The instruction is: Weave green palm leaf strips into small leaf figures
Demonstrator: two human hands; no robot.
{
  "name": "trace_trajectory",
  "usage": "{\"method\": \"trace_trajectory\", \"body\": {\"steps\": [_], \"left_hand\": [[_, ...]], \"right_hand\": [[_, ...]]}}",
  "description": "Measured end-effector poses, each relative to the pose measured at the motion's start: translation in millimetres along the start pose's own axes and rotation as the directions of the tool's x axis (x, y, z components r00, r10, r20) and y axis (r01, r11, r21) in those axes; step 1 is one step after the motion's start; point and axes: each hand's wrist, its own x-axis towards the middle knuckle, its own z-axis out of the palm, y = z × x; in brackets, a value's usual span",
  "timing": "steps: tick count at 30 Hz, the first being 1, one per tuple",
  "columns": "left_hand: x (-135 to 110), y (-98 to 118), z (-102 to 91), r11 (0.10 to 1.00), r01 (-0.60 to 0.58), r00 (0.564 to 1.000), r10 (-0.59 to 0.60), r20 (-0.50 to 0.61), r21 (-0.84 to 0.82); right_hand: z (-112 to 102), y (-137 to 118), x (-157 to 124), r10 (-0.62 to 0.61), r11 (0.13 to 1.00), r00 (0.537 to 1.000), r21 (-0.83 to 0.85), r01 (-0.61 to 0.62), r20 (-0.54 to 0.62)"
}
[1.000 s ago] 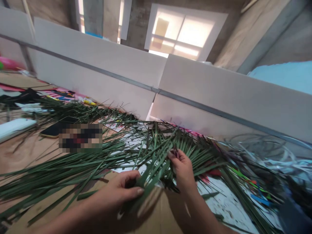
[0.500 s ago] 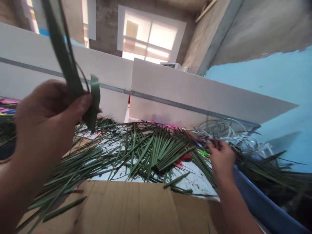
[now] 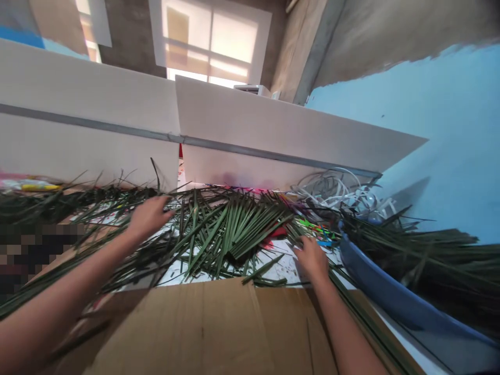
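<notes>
Long green palm-leaf strips [image 3: 242, 229] lie in a fanned heap on the white tabletop [image 3: 281, 258]. My left hand [image 3: 150, 214] reaches over the strips left of this heap; thumb and forefinger are apart, with nothing visible between them. A thin dark strip [image 3: 155, 174] sticks up just behind it. At the heap's right side, my right hand [image 3: 312, 258] hangs low over the table. Its fingers are slightly bent and apart, and no held thing shows. Small coloured pieces [image 3: 314, 227], green, red and blue, lie just beyond the right hand.
A cardboard sheet [image 3: 203, 328] covers the near edge. On the right, a blue basin [image 3: 375, 291] holds many dark leaves. White plastic strapping [image 3: 332, 185] is coiled behind it. White partition panels [image 3: 273, 125] stand along the back. Yellow and pink packaging [image 3: 35, 185] lies far left.
My left hand has lowered from a raised position to the table, and the folded leaf it held is out of its fingers. My right hand has moved nearer, away from the strapping. The view has shifted right.
</notes>
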Motion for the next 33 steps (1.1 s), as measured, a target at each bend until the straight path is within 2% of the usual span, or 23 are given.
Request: {"method": "trace_trajectory", "body": {"steps": [2, 4, 7, 10, 13, 18, 23, 25, 28, 31, 33], "left_hand": [[-10, 33, 23.3, 0.991, -0.13, 0.988, 0.133, 0.08, -0.042], [-20, 68, 46.4, 0.974, -0.211, 0.965, 0.221, 0.141, -0.081], [-31, 110, 76.9, 0.967, -0.231, 0.95, 0.248, 0.189, -0.109], [-33, 134, 97.6, 0.973, -0.19, 0.958, 0.212, 0.194, -0.128], [-30, 144, 107.4, 0.974, -0.158, 0.963, 0.188, 0.196, -0.16], [-37, 149, 109.9, 0.958, -0.166, 0.947, 0.221, 0.233, -0.235], [-53, 144, 105.7, 0.93, -0.207, 0.932, 0.281, 0.227, -0.303], [-53, 133, 100.1, 0.94, -0.197, 0.947, 0.256, 0.196, -0.279], [-44, 105, 89.6, 0.977, -0.135, 0.981, 0.155, 0.115, -0.167], [-32, 73, 84.2, 0.998, -0.048, 0.998, 0.049, 0.047, -0.033], [-27, 55, 85.8, 1.0, -0.006, 0.999, 0.005, 0.041, 0.03]], "right_hand": [[4, -5, -1, -0.048, 0.999, 0.999, 0.003, 0.048, 0.008], [6, -9, -3, -0.091, 0.996, 0.996, 0.023, 0.091, 0.007], [9, -16, -8, -0.147, 0.987, 0.989, 0.07, 0.147, -0.007], [11, -22, -12, -0.205, 0.97, 0.978, 0.127, 0.208, -0.031], [14, -27, -15, -0.256, 0.945, 0.965, 0.194, 0.262, -0.057], [13, -46, -22, -0.309, 0.88, 0.946, 0.346, 0.325, -0.102], [6, -86, -31, -0.417, 0.776, 0.904, 0.482, 0.407, -0.092], [5, -105, -33, -0.486, 0.733, 0.871, 0.509, 0.451, -0.073], [9, -127, -35, -0.559, 0.691, 0.828, 0.53, 0.491, -0.037], [17, -137, -36, -0.581, 0.686, 0.814, 0.53, 0.498, -0.012], [24, -137, -37, -0.58, 0.695, 0.815, 0.52, 0.497, -0.004]]}}
